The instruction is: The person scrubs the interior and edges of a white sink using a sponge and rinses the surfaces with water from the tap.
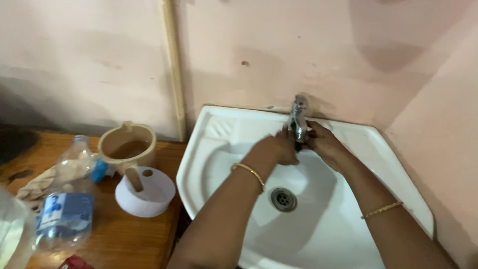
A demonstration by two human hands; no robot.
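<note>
Reaching over the white sink (219,149), the left hand (279,148) and right hand (323,142) had fingers clamped on the chrome tap (298,119) between them; wet fingers could slip, splashing water.

Bare forearms, no sleeves; gold bangle (249,173) each wrist.

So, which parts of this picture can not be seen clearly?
- Head view: the tap spout is covered by the left hand and right hand; running water cannot be told.
- Fingertips of both hands hide behind the tap.
- Clear plastic bottle: its base is cut off by the bottom edge.
- Beige jug: its contents are in shadow.
</note>
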